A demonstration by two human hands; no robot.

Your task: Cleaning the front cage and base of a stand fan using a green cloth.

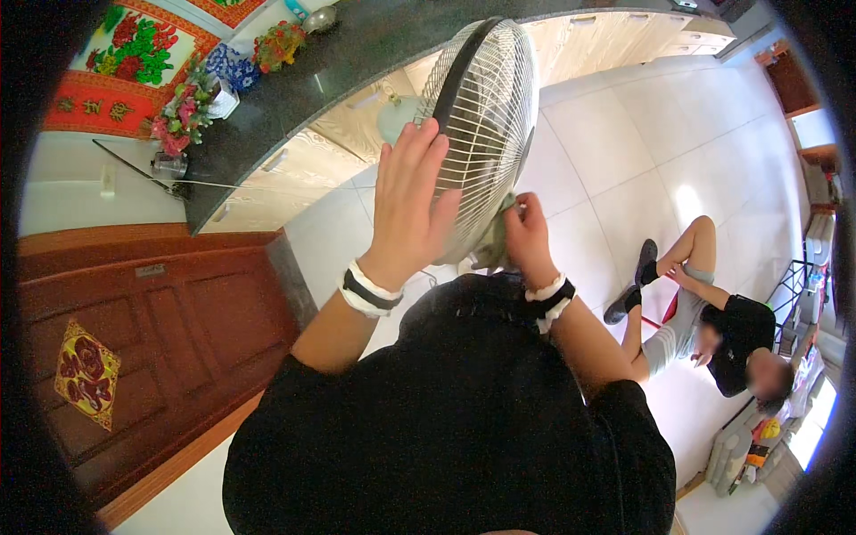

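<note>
In front of me stands an electric fan with a white wire cage (491, 100) and a dark band around its rim. My left hand (414, 194) lies flat against the near left side of the cage, its fingers stretched toward the dark rim. Low on the right side of the cage, my right hand (529, 234) pinches a greyish-green cloth (493, 241). The cloth lies against the wires, and part of it is hidden behind my right hand and my shirt. Through the wires the fan blades show only as dark shapes.
A dark stone countertop (294, 93) over pale wooden cabinets (301, 160) curves past the fan, bearing flower arrangements (184, 110). At left is a brown door (167, 348). A seated person (702, 321) is on the right, above the tiled floor (602, 154).
</note>
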